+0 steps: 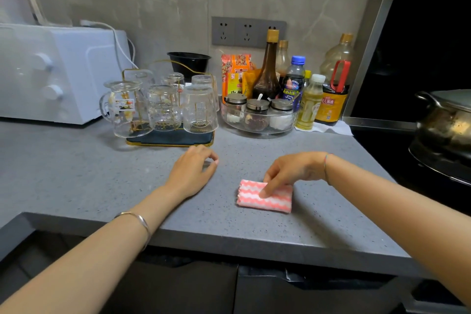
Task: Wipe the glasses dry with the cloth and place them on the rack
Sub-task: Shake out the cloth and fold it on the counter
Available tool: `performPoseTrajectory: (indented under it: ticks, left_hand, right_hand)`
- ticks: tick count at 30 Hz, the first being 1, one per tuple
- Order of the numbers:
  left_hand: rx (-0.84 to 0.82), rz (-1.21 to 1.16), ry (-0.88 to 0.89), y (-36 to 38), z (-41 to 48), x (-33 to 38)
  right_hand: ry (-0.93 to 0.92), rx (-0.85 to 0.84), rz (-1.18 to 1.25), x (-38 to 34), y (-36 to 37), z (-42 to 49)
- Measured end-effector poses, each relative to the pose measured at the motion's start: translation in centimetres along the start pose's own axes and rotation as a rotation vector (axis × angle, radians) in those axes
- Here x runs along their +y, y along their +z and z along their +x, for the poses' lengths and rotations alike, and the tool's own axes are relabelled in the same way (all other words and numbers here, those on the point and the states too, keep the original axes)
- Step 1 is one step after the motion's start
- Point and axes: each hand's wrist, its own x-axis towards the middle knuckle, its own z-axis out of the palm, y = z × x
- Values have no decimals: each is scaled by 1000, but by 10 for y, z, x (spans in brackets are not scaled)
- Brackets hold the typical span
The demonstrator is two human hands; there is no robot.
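A folded pink and white cloth (265,200) lies on the grey counter near the front edge. My right hand (293,171) rests over its far edge, with a fingertip pressing on its top. My left hand (192,172) lies on the counter to the left of the cloth, fingers loosely curled and holding nothing. Behind my left hand stands a gold wire rack (169,139) with a dark tray. Several clear glasses hang upside down on it, among them a ribbed glass (200,109) and a patterned glass (163,107). A glass pitcher (123,107) stands at the rack's left end.
A white microwave (51,71) fills the back left. A round glass tray of spice jars (257,117) and several bottles (295,84) stand at the back right. A black bowl (188,61) sits behind the rack. A pot (446,120) sits on the stove at the right.
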Motion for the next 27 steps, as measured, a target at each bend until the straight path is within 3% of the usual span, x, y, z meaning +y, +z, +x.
performPoseTrajectory:
  ticks: [4, 8, 16, 22, 27]
  left_hand:
    - [13, -3, -12, 5, 4, -7]
    - [53, 18, -6, 8, 2, -10]
    - [116, 17, -93, 13, 2, -13]
    - [120, -2, -110, 15, 3, -15]
    - [106, 14, -125, 17, 4, -16]
  right_hand:
    - [-95, -33, 72, 9, -1, -3]
    - [-159, -61, 303, 9, -5, 1]
    - [-244, 464, 978, -20, -24, 76]
    - [-226, 543, 1105, -50, -30, 123]
    - [-182, 575, 1070, -57, -30, 150]
